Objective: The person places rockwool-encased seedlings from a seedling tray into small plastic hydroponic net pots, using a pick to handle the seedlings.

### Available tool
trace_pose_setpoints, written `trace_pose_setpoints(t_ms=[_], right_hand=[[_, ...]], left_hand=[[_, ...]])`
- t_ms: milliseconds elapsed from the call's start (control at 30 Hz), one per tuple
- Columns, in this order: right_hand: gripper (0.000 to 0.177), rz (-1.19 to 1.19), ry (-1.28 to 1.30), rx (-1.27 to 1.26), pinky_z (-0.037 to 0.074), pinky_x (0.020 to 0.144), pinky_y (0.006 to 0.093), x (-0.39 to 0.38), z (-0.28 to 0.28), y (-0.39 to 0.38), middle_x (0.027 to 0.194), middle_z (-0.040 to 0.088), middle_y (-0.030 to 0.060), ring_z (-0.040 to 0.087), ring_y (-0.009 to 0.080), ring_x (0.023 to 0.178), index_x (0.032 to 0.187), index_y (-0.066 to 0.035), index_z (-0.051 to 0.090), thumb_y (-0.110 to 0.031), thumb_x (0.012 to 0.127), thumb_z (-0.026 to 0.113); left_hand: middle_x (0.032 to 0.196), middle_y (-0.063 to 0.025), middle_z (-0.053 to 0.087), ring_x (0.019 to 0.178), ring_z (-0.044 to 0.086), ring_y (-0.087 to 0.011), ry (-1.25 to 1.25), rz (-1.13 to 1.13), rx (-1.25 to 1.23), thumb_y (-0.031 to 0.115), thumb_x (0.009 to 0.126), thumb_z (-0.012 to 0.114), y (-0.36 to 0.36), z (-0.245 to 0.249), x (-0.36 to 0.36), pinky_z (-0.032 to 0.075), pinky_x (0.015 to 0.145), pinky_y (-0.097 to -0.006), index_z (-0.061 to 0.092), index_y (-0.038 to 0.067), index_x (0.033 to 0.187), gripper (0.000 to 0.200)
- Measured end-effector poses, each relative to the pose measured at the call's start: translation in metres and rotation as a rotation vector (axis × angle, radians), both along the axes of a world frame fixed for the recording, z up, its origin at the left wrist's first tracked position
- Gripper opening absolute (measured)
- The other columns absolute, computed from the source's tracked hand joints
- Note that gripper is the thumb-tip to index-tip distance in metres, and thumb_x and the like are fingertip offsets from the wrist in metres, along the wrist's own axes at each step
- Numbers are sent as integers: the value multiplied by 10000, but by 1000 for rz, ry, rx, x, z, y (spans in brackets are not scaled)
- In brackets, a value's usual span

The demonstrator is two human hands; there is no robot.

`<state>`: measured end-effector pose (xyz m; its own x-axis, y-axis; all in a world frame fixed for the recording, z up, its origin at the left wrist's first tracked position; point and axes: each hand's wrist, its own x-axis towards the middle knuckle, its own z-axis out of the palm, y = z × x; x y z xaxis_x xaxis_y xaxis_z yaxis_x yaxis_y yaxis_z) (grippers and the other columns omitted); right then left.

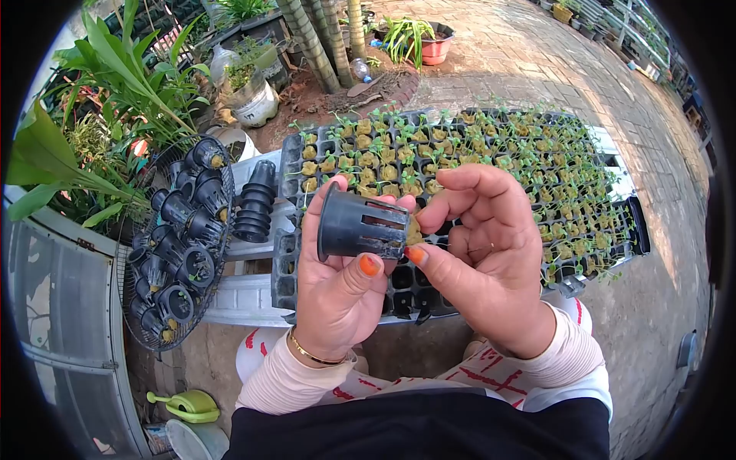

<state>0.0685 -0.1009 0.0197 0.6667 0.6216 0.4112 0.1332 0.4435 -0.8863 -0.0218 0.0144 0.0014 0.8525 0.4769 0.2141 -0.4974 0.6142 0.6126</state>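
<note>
A black slotted net pot [349, 222] lies on its side in my left hand [341, 287], its wide rim to the left and its base to the right. The fingers of that hand pass behind the pot and the thumb presses its near side. At the base end, my right hand [491, 261] pinches a yellowish-brown plug [415, 230] between thumb and forefinger. The plug touches the bottom of the pot; how much of it is inside is hidden. Behind both hands spreads a black seedling tray [290, 264] with many sprouted plugs.
To the left, a black wire basket [228, 180] holds several net pots with plugs. Stacked net pots [255, 203] lie between basket and tray on a white slatted bench [238, 299]. A green watering can [188, 405] stands at lower left. Potted plants [435, 46] and trunks [307, 38] are behind.
</note>
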Motion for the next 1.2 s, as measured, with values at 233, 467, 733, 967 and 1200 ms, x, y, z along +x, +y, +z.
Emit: trace_pose_setpoints(t_ms=[233,467,733,967,1200], right_hand=[[505,-2,46,13,323,531,128,-1,3,1,889,566,37,483,8,755,1196,-10,419,72,737,613],[487,39,79,-1,344,563,137,-2,6,-2,889,568,33,493,15,758,1182,-14,417,71,743,609],[457,19,108,102,363,572,146,-3,-9,6,898,576,33,503,24,762,1170,-15,426,69,758,605],[462,183,163,65,401,628,155,8,4,0,893,577,38,531,47,797,1194,-7,438,61,771,613],[454,152,220,-6,436,681,182,12,10,-4,874,579,49,544,66,808,1194,17,432,33,781,622]], left_hand=[[1231,-168,499,1211,458,-359,21,41,93,100,760,728,-2,1,0,417,991,-459,243,140,1385,792],[1212,-173,511,1196,472,-356,8,73,131,95,752,734,-2,-2,1,409,1000,-463,254,140,1379,791],[1205,-182,521,1162,507,-344,19,97,195,59,737,742,-3,0,-1,404,1004,-457,261,108,1364,792],[1208,-180,518,1170,499,-353,35,18,115,67,754,730,5,4,-3,412,998,-457,264,97,1371,774],[1214,-194,508,1185,482,-360,49,-45,14,77,773,715,3,2,-1,408,1000,-454,252,90,1386,768]])
